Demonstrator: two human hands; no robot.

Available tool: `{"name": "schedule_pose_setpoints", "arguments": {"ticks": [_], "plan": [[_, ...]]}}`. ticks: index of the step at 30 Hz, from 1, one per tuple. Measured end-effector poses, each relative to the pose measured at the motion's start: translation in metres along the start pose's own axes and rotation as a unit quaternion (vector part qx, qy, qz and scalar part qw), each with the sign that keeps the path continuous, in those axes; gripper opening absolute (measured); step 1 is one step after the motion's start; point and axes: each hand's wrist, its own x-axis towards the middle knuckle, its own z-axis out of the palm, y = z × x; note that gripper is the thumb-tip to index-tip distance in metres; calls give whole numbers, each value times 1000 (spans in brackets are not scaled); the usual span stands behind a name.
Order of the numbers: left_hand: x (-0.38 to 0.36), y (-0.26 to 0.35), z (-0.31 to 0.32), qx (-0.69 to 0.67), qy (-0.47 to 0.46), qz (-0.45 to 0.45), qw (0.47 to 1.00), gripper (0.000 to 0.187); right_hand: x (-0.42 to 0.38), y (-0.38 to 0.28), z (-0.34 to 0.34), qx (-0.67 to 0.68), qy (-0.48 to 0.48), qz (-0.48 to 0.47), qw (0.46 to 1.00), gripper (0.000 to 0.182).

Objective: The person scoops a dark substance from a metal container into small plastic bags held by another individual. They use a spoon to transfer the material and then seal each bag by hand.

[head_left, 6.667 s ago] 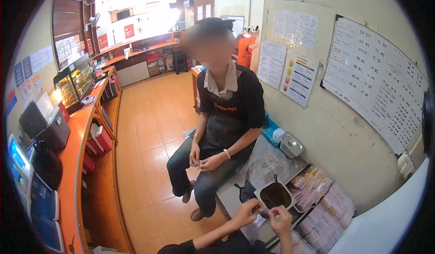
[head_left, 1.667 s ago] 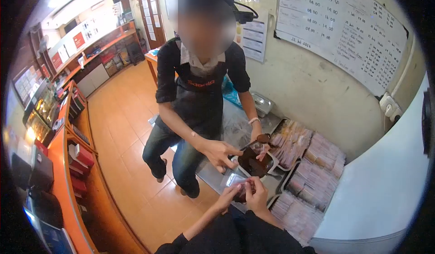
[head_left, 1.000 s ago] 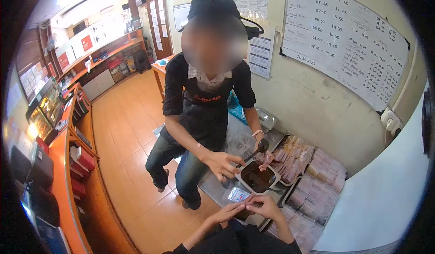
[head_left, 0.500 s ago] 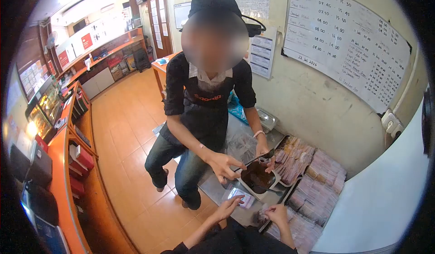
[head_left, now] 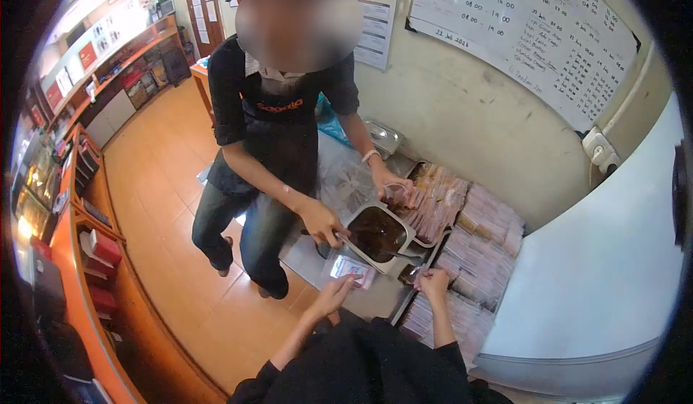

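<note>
My left hand (head_left: 333, 294) has its fingers closed on the near edge of a clear plastic pouch (head_left: 349, 268) with a printed label. My right hand (head_left: 434, 284) pinches a small clear packet (head_left: 410, 275) with something dark in it. Between and beyond my hands sits a pale rectangular tub (head_left: 382, 265) of dark brown, sauce-like liquid. A utensil handle (head_left: 411, 259) leans over its near right corner. Across from me a co-worker's hand (head_left: 323, 223) is at the tub's left rim. The co-worker's other hand (head_left: 390, 185) holds a clear bag with dark contents.
Trays of stacked flat packets (head_left: 465, 263) line the right side. Crumpled clear plastic bags (head_left: 346, 177) and a metal container (head_left: 382, 137) lie farther back. A white curved surface (head_left: 577, 274) bounds the right; a whiteboard (head_left: 527, 36) hangs above. Orange shelving (head_left: 108, 260) stands at far left.
The view has tilted down and shifted right. The co-worker's nearer hand has gone to the tub's left rim, and the other hand has lifted slightly. My hands stay by the pouch and packet.
</note>
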Motion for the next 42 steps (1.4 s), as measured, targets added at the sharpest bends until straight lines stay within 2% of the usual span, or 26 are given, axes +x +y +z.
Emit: {"name": "schedule_pose_setpoints", "arguments": {"ticks": [4, 7, 9, 10, 12, 13, 15, 16, 18, 19, 21, 22, 24, 25, 26, 28, 30, 32, 33, 34, 36, 38, 40, 41, 42], "plan": [[-1, 4, -2, -18, 13, -16, 1000, 39, 5, 7, 2, -62, 20, -6, 998, 14], [1, -12, -1, 20, 31, -3, 999, 35, 1, 5, -5, -88, 37, -23, 995, 14], [2, -20, -3, 15, 79, -4, 997, 29, -8, -7, -14, -220, 89, -41, 971, 18], [2, -21, -5, 16, 82, -5, 996, 29, -11, -13, -16, -220, 86, -43, 971, 18], [2, -22, -11, 52, 157, -36, 986, 26, -18, -26, -18, -253, 80, -30, 964, 21], [0, -22, -14, 53, 159, -37, 985, 26, -24, -35, -18, -252, 78, -31, 964, 21], [-1, -18, -21, 138, 281, -25, 949, 24, -37, -61, -15, -319, 141, 13, 937, 25], [0, -22, -24, 140, 283, -24, 948, 24, -38, -64, -15, -318, 141, 10, 938, 25], [2, -39, -28, 202, 354, -30, 913, 22, -41, -66, -12, -324, 89, -29, 942, 28], [5, -50, -31, 204, 356, -29, 912, 22, -43, -68, -8, -321, 88, -31, 942, 28], [11, -70, -37, 187, 325, -30, 926, 20, -47, -73, 4, -302, -84, -64, 948, 27], [13, -71, -39, 189, 328, -29, 925, 20, -46, -64, 15, -300, -84, -67, 948, 27], [18, -73, -40, 160, 266, -18, 950, 21, -41, -33, 48, -187, -178, -127, 958, 21], [24, -88, -43, 168, 266, 57, 947, 21, -42, -26, 59, -186, -181, -137, 956, 21], [24, -85, -44, 172, 277, 60, 943, 21, -42, -21, 70, -188, -168, -175, 952, 21], [28, -75, -44, 157, 241, 0, 958, 21, -38, -12, 89, -186, -156, -227, 943, 21], [36, -79, -47, 156, 257, 26, 953, 18, -33, -3, 102, -182, -131, -194, 955, 25], [43, -87, -49, 182, 210, 73, 958, 21, -32, 6, 110, -161, -119, -197, 960, 26], [46, -87, -50, 152, 175, -4, 973, 22, -31, 8, 112, -143, -108, -189, 965, 26], [47, -88, -50, 156, 180, -2, 971, 22, -31, 10, 114, -140, -109, -195, 965, 26], [49, -81, -52, 185, 144, 56, 970, 21, -33, 12, 115, -163, -115, -188, 962, 24], [50, -67, -55, 205, 139, 56, 967, 20, -36, 10, 115, -144, -123, -185, 964, 22], [55, -85, -51, 180, 157, -10, 971, 22, -45, -4, 112, -148, -76, -219, 961, 16], [59, -96, -51, 221, 170, 17, 960, 23, -50, -18, 107, -140, -103, -170, 970, 15], [59, -90, -55, 223, 175, 19, 959, 23, -47, -18, 109, -138, -104, -177, 969, 15]]}}
